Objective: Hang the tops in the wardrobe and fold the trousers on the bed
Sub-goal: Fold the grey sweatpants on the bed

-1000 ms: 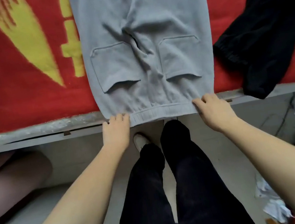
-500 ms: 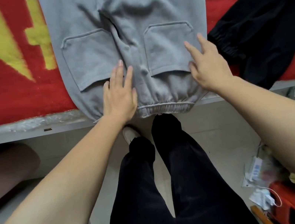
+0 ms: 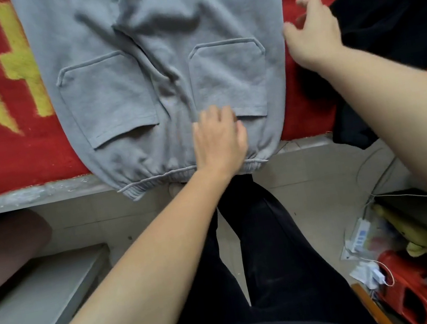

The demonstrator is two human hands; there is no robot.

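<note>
Grey trousers (image 3: 162,65) lie flat on the red bed cover (image 3: 2,157), back pockets up, their elastic waistband hanging over the bed's near edge. My left hand (image 3: 218,139) rests on the cloth just above the waistband, between the two pockets, fingers curled down; whether it pinches the cloth is hidden. My right hand (image 3: 311,29) hovers open at the trousers' right edge, fingers spread, between the grey cloth and a black garment (image 3: 389,5).
The black garment drapes over the bed edge (image 3: 28,194) at the right. The red cover bears yellow shapes at the left. On the floor at the right lie a red object (image 3: 415,295), cables and packets. A grey bench (image 3: 32,302) stands lower left.
My left hand slid right along the waistband area, toward the middle. My right hand lifted off the right pocket and moved out to the trousers' right edge.
</note>
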